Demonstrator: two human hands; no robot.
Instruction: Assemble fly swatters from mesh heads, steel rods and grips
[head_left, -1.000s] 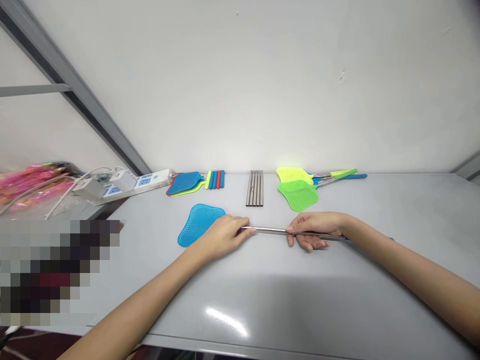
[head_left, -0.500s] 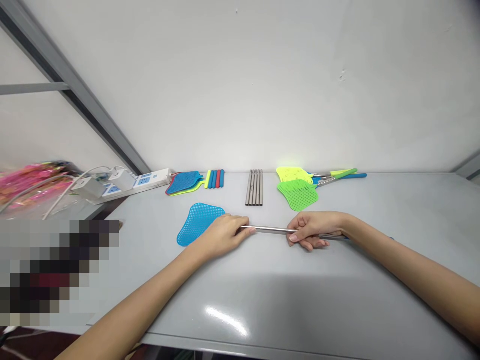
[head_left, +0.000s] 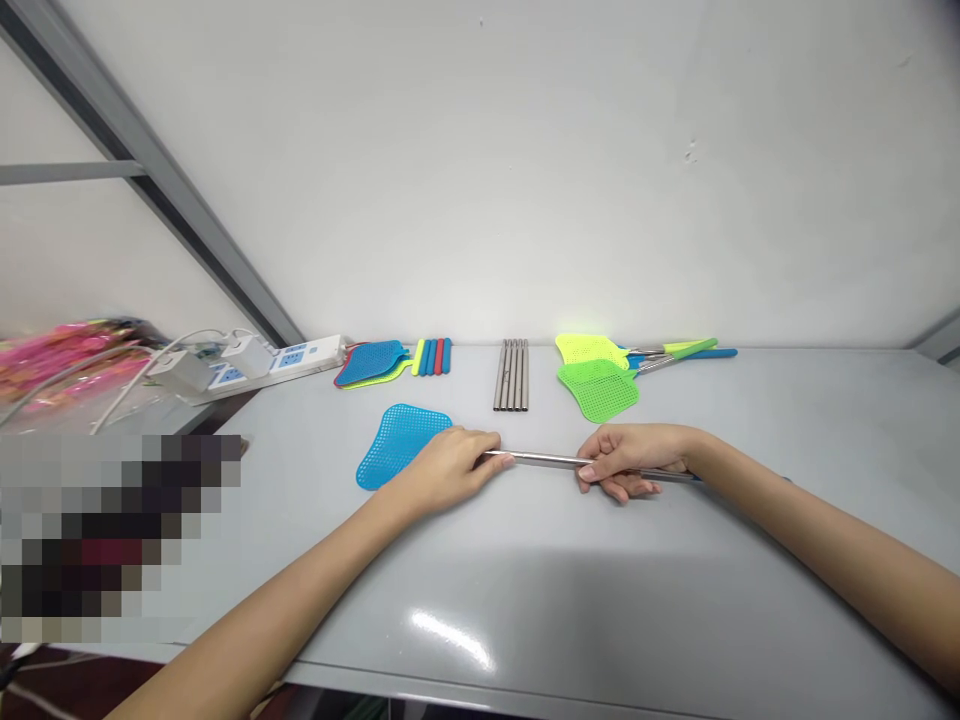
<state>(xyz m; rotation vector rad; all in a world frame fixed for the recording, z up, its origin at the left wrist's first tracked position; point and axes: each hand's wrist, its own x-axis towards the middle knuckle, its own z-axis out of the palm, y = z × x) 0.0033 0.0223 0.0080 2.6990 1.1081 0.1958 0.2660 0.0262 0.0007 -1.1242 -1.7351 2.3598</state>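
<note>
A blue fly swatter (head_left: 401,447) with a mesh head and a thin metal shaft lies crosswise low over the table. My left hand (head_left: 454,465) is closed around the shaft beside the mesh head, covering the joint between them. Farther right, my right hand (head_left: 619,460) pinches the same shaft between thumb and fingers, its other fingers loosely curled. The blue handle end shows only in part, behind my right wrist and forearm.
Along the wall lie loose swatter heads (head_left: 373,362), several coloured handles (head_left: 433,357), several metal tubes (head_left: 511,375) and swatters with shafts and handles (head_left: 600,388). A white power strip (head_left: 281,362) with plugs and cables stands at the left, near pink bagged items (head_left: 71,365).
Both hands keep the same hold on the swatter. The whole view has shifted very slightly; nothing else has visibly moved.
</note>
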